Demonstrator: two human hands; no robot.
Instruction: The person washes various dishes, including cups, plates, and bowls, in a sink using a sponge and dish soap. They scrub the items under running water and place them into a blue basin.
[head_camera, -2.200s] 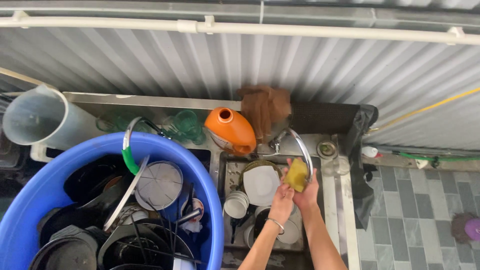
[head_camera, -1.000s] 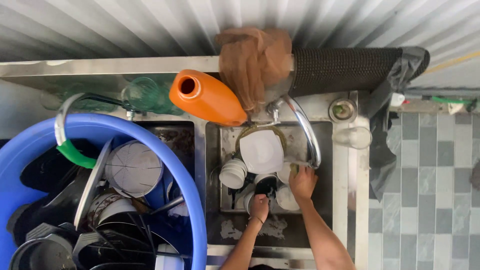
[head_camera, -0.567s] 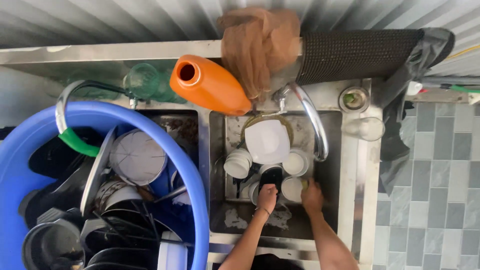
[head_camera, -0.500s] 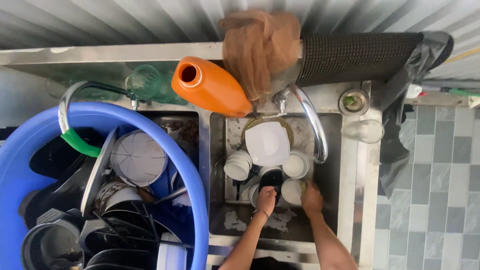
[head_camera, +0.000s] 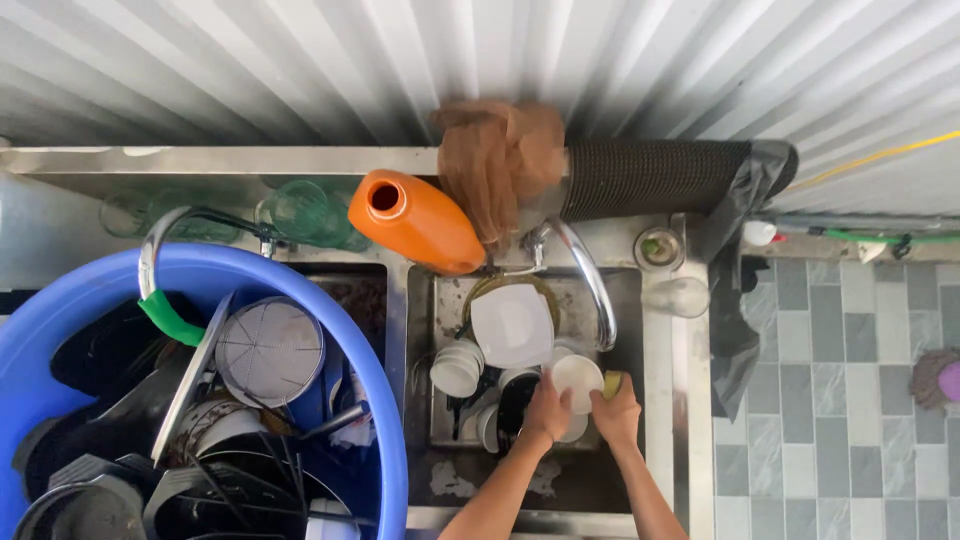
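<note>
- White bowl sat tipped on its side over the right-hand sink basin, its round face turned up toward the camera.
- Left hand gripped the bowl's near-left rim, fingers curled round its edge.
- Right hand was closed around a yellow-green sponge, pressed against the bowl's right edge.
- Both forearms came up from the bottom edge and met over the basin, hands just beside each other with the bowl between them.
- A curved metal tap arched over the basin, its spout ending just above the bowl.
- A square white plate lay in the basin beyond the bowl, on top of a round dish with a yellowish rim.
- A stack of small white cups stood to the left of the hands, with more white crockery and a dark piece around them.
- An orange plastic jug lay tilted on the steel ledge behind the sink, mouth open toward the upper left.
- A brown cloth hung bunched against the corrugated metal wall, beside a dark ribbed mat.
- A big blue tub filled the left side, packed with a wire strainer, dark pans and lids.
- A clear glass lay on the tabletop right of the basin.
</note>
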